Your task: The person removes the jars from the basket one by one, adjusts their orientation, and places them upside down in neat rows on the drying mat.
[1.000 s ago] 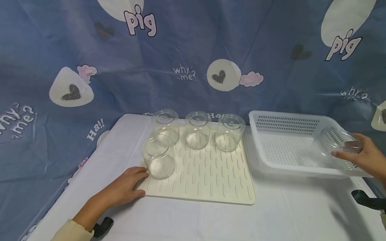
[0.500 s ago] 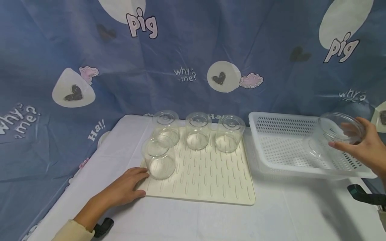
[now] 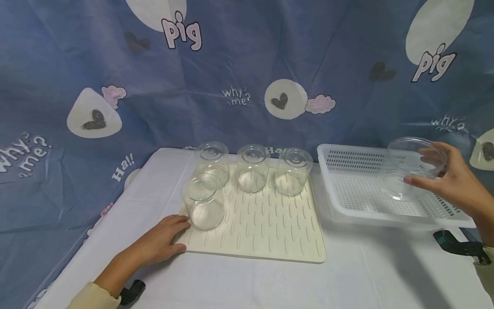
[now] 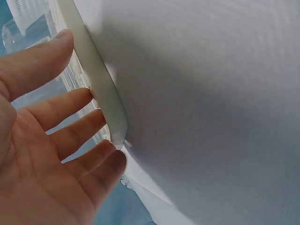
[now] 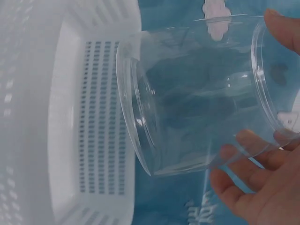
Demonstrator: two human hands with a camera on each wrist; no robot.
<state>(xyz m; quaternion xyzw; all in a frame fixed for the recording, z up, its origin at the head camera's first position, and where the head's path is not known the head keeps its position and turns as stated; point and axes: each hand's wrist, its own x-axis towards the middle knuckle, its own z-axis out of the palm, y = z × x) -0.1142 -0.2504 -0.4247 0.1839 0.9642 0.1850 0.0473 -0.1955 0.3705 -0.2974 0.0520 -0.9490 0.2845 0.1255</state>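
Observation:
My right hand [image 3: 449, 180] grips a clear plastic jar [image 3: 411, 165] near its upper end, fingers on the far side and thumb in front. The jar hangs over the white basket, base down, and the right wrist view shows its ringed base [image 5: 136, 103] facing the basket. My left hand [image 3: 160, 240] rests at the left edge of the cream ridged mat [image 3: 270, 227]; its extended fingertips [image 4: 98, 115] touch that edge. On the mat stand several similar clear jars: three in a back row, including the middle jar [image 3: 253, 167], and a front-left jar [image 3: 203, 204] near my left hand.
The white perforated basket [image 3: 339, 206] stands right of the mat. Both lie on a white tablecloth [image 3: 285, 285]. Behind the table hangs a blue printed cloth [image 3: 216, 64]. Dark wrist camera mounts [image 3: 133, 292] project below both hands.
My right hand has lifted the jar from low in the basket and carried it up and to the left, turning it more upright. The left hand has stayed at the mat's edge.

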